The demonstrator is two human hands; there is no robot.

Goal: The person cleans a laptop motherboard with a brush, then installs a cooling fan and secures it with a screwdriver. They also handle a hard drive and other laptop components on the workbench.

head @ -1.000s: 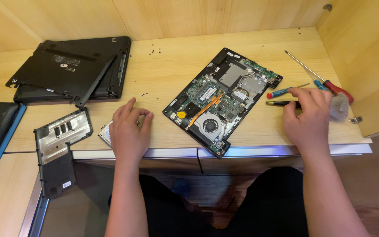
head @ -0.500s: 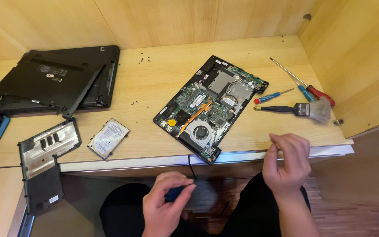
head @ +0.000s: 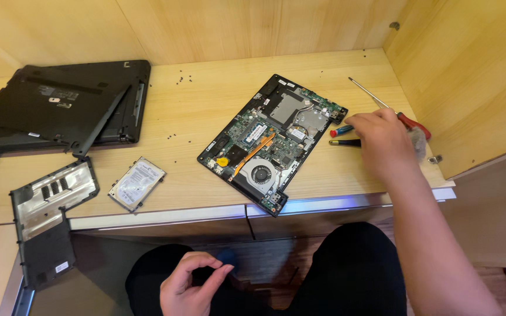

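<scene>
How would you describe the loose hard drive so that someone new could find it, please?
Start at the opened laptop base with its round fan. Left of it, near the desk's front edge, lies the hard drive: a small silver rectangle, unlike the larger black cover panel beside it.

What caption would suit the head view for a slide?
Right hand reaches among screwdrivers beside an opened laptop base; left hand holds a small blue object over the lap.

green circuit board (head: 270, 137), red-handled screwdriver (head: 412, 123), black laptop shell (head: 60, 105)
</scene>
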